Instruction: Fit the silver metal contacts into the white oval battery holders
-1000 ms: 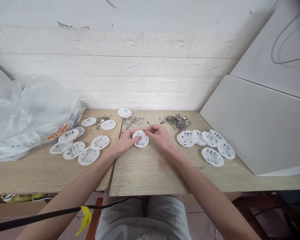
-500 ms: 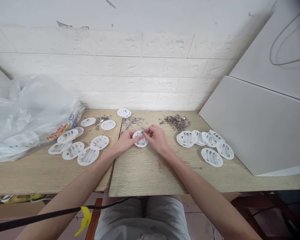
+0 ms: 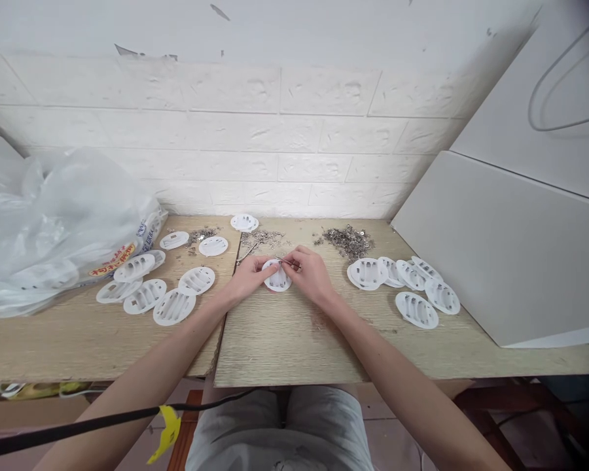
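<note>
My left hand is closed on the left edge of a round white plastic battery holder, its thumb lying over the face. Slots and small metal contacts show on the holder. At its upper right, my right hand pinches thin metal tweezers, which lie across the holder's top edge. The fingers partly cover the tips, so whether a small part sits between them cannot be made out. Just behind my hands is a scatter of small metal pieces, with a thin metal tool beside my left hand.
A heap of metal contacts lies behind to the right, a smaller pile to the left. Several white holders lie left, and several more right. A plastic bag stands far left; a grey panel bounds the right.
The tweezers in my right hand have shifted and now lie flatter over the holder's top edge. My left hand keeps its hold, and the other things stay in place.
</note>
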`<move>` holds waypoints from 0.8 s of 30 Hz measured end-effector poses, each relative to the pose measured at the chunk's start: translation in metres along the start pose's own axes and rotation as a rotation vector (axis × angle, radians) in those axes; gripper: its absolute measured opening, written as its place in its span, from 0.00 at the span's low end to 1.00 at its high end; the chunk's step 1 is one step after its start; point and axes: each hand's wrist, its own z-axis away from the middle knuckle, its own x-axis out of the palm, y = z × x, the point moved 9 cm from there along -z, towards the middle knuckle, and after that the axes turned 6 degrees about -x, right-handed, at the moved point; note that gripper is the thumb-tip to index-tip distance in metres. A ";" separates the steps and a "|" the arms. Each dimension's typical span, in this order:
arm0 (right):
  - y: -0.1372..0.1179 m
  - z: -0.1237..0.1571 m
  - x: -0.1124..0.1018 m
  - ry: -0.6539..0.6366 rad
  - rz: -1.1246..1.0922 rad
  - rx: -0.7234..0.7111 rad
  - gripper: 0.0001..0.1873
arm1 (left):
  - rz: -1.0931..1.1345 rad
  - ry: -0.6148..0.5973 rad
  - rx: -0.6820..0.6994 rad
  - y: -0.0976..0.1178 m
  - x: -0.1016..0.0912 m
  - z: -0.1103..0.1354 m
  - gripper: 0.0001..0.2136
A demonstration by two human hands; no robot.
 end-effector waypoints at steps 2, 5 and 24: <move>-0.001 0.000 0.000 -0.019 0.004 -0.001 0.05 | -0.050 0.017 0.030 0.002 -0.002 0.000 0.17; -0.001 -0.001 -0.001 -0.041 0.014 0.015 0.05 | -0.093 0.048 0.043 0.003 -0.005 0.000 0.17; 0.008 -0.001 -0.005 0.044 -0.116 0.067 0.02 | -0.012 0.035 0.055 0.001 -0.004 -0.001 0.19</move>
